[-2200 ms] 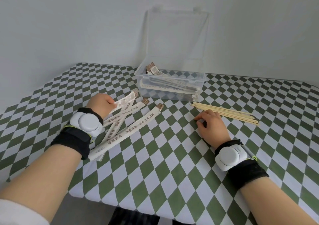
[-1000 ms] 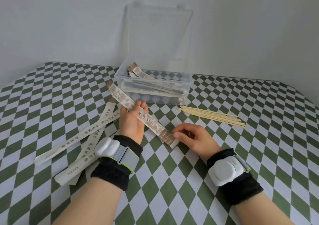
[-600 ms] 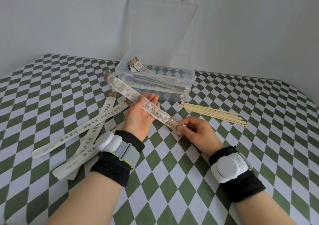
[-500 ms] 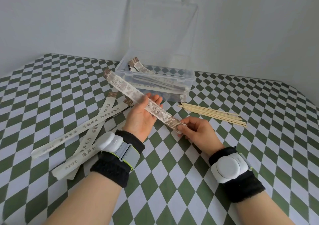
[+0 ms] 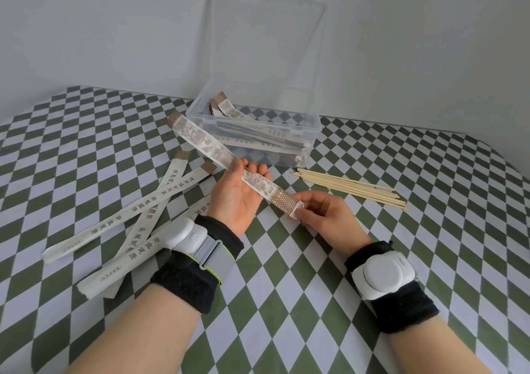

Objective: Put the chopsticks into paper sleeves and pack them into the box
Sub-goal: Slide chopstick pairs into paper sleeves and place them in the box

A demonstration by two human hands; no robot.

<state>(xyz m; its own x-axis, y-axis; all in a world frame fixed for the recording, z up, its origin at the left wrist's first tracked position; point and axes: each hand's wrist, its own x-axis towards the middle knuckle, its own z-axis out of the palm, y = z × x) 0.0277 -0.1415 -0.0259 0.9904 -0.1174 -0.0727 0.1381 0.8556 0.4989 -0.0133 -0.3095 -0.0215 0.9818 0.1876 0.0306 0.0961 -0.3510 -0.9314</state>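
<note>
1. The left hand was palm up above the bench, its fingers curled loosely around the middle of one patterned paper sleeve; the grip was light, not clenched.
2. The right hand had its fingers pinched on the near, brown-patterned end of that same sleeve, apparently working at its mouth. Whether the mouth was already open could not be determined.
3. The held sleeve ran diagonally from the right hand up and left, its far end in the air just beside the box. It looked flat, so I judged it empty.
4. The clear box stood at the back of the bench with its lid upright. Several filled sleeves already lay inside; an exact count was not possible.
5. A small bundle of bare chopsticks lay on the bench to the right of the hands, near the box and apart from both hands.
6. Three or more spare sleeves lay crossed on the bench to the left, partly under the left wrist.
7. Assessment: the task was part done. Remaining work: open the held sleeve, load chopsticks, place it in the box, and repeat for the remaining chopsticks.
</note>
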